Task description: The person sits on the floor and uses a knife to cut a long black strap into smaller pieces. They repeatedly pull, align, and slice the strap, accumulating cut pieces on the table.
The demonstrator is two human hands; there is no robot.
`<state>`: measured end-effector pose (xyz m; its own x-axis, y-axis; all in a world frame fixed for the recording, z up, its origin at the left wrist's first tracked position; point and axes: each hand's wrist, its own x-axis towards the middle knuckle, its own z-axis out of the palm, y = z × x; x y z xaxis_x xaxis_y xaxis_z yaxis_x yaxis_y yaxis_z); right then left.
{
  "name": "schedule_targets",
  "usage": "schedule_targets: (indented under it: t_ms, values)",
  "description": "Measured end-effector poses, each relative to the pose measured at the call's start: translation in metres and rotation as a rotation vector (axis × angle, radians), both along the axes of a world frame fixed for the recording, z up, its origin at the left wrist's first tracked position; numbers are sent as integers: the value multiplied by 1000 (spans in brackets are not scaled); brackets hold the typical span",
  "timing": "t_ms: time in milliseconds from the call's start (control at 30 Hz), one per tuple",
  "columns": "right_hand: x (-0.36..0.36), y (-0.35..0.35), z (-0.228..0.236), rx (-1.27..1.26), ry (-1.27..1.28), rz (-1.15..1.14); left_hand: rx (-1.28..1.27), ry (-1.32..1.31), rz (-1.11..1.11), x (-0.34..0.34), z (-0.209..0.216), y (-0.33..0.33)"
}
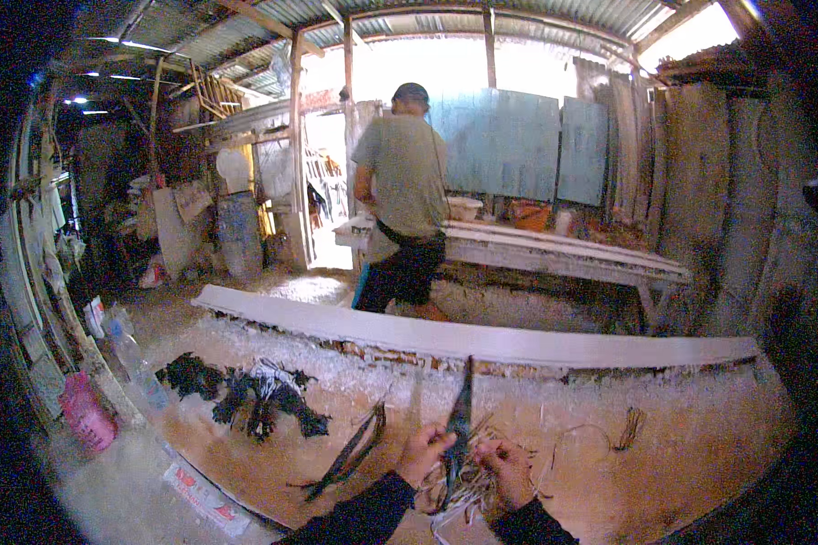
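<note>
My left hand [424,453] is closed on a long dark strip [463,406], whose upper end points away from me toward a white ledge. My right hand [511,470] is close beside it with its fingers pinched; what they hold, if anything, is too small to make out. Under and between both hands lies a loose heap of thin pale strands [468,495]. A bundle of dark strips [353,447] rests on the brown work surface to the left of my left hand.
Black ragged bundles [262,397] lie farther left, and a small bunch of brown strands [629,429] lies right. The long white ledge [482,339] crosses the far side. Beyond it a person [407,173] stands at a bench [563,247]. A pink bag [88,413] is at far left.
</note>
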<state>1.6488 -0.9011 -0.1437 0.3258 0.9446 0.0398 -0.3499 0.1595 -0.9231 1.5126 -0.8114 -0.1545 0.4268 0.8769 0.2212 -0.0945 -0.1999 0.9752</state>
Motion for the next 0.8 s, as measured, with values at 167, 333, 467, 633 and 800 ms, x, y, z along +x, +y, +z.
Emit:
schedule_targets:
  t_ms: [167,333,467,633,800]
  values:
    - [0,-5,19,46,-54,-166,-480,-191,-8,-3,4,-2]
    - [-7,-2,22,84,-158,-171,-122,-108,-83,7,7,-19]
    - [-5,-8,13,-20,-160,-85,-56,-15,-146,9,3,-23]
    - [0,-4,5,98,-191,-54,-220,-12,-180,3,11,-28]
    - [-1,-7,4,66,-245,-40,-184,-117,-212,6,20,-34]
